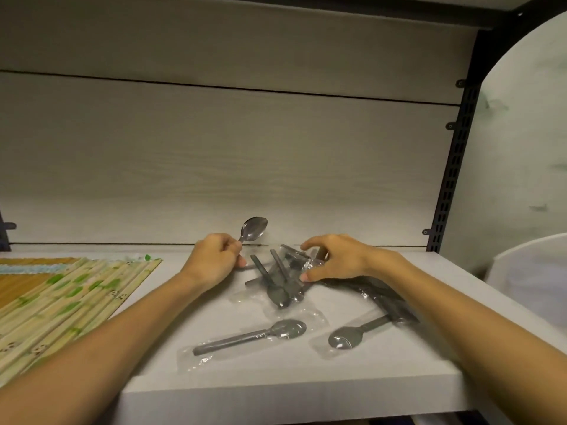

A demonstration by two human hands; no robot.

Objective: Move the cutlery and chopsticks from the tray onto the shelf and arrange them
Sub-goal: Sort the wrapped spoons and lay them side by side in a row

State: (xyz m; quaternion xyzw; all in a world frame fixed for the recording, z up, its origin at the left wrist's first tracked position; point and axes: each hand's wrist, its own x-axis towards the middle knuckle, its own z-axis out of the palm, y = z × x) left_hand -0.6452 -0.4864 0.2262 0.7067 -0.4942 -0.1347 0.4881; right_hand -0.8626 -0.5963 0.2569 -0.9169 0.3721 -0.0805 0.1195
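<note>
So we're in the arranging step: left hand (214, 261) grips a bare spoon (253, 229) at the far shelf (214, 378) edge, right hand (333, 259) pinches the wrapped cutlery pile (280, 282) mid-shelf, chopsticks (61, 305) already left, and next probably comes lining spoons up.

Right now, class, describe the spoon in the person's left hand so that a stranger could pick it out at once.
Start at the white shelf and go to its back edge, by the pale wall panel. There the left hand grips a spoon, bowl pointing up. Unlike the spoons lying flat nearby in clear plastic wrappers, it looks bare and shiny.
</note>
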